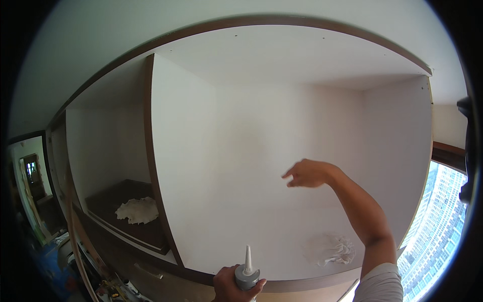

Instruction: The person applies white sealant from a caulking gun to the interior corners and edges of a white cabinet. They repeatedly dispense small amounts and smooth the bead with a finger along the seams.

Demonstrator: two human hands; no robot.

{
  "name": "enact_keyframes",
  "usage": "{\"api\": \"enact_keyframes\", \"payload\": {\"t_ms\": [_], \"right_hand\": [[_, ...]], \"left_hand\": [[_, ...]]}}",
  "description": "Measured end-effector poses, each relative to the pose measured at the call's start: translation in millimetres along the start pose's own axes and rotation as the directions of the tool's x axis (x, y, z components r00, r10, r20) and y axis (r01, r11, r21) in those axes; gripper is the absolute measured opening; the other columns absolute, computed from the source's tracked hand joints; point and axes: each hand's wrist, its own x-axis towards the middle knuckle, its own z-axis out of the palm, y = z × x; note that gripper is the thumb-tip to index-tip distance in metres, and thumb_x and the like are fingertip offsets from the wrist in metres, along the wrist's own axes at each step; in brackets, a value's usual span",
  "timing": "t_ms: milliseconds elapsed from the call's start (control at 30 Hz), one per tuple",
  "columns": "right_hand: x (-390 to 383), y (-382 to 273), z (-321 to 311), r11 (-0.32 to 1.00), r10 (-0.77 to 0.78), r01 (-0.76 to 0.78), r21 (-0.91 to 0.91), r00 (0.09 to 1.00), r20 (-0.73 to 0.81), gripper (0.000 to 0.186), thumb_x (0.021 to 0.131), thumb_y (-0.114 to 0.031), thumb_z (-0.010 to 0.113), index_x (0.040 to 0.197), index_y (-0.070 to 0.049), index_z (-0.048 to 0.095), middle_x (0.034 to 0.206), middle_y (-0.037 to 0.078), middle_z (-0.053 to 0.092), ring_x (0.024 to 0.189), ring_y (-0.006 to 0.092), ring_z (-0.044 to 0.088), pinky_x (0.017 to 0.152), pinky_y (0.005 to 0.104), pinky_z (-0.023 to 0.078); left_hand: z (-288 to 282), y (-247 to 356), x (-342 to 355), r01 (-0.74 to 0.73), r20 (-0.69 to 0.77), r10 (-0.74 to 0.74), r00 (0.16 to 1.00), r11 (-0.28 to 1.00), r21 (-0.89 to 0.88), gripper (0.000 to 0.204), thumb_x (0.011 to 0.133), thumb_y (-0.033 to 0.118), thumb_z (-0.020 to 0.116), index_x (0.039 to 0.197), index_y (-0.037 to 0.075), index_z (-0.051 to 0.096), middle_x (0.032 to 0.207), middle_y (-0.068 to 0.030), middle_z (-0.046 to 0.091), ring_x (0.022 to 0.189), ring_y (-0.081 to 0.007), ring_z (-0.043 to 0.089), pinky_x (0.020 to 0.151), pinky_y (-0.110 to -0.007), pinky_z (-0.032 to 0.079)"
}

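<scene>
My left hand (226, 283) is wrapped round a sealant tube (247, 277) at the lower middle of the head view. The tube has a grey end and a white tapered nozzle (248, 257) that points upward; its lower part is out of view. My right hand (311, 173) is raised inside a wide white cabinet compartment (302, 121). Its wrist is bent and its index finger points to the left, the other fingers partly curled, with nothing visible in them. On the compartment's floor, below my right arm, lies a crumpled white cloth (338, 250).
To the left, past a brown-edged divider (151, 131), a darker compartment holds a whitish crumpled cloth (138, 210). Tools and clutter (121, 291) lie low at the left, near a thin brown strip (73, 226). A bright window (437, 216) stands at the right.
</scene>
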Motion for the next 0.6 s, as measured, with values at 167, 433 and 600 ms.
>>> {"api": "enact_keyframes", "payload": {"t_ms": [167,433,600], "right_hand": [[-131.1,-0.7,94.3,0.922,0.361,-0.262,-0.285,0.845,0.395,0.044,0.101,-0.047,0.065,0.121,-0.01,0.078,0.128,0.016,0.073,0.12,0.037,0.069,0.097,0.0482,0.057],[-218.6,4.3,190.2,0.91,0.329,-0.161,0.381,0.841,-0.429,0.017,0.093,-0.016,0.077,0.105,-0.004,0.075,0.105,0.014,0.066,0.092,0.0348,0.07,0.083,0.0417,0.057],[-219.9,2.4,185.0,0.799,0.429,-0.079,0.596,0.77,-0.472,0.02,0.083,-0.003,0.081,0.099,0.0,0.07,0.1,0.014,0.067,0.09,0.0319,0.07,0.082,0.0387,0.056]], "left_hand": [[0.8,-3.5,-1.1,0.046,0.043,-0.049,0.998,0.997,0.055,0.023,0.074,0.026,0.089,0.081,0.01,0.074,0.076,-0.004,0.078,0.068,-0.0201,0.076,0.074,-0.035,0.059],[7.4,-9.4,-4.9,0.07,-0.012,-0.07,0.997,0.998,-0.008,0.036,0.073,0.041,0.091,0.08,0.012,0.072,0.07,-0.0044,0.072,0.063,-0.0281,0.068,0.071,-0.041,0.054],[6.7,-8.2,-5.7,0.103,-0.009,-0.103,0.995,0.995,0.008,0.036,0.075,0.04,0.091,0.083,0.01,0.072,0.074,-0.0065,0.073,0.067,-0.029,0.068,0.07,-0.044,0.055]]}}
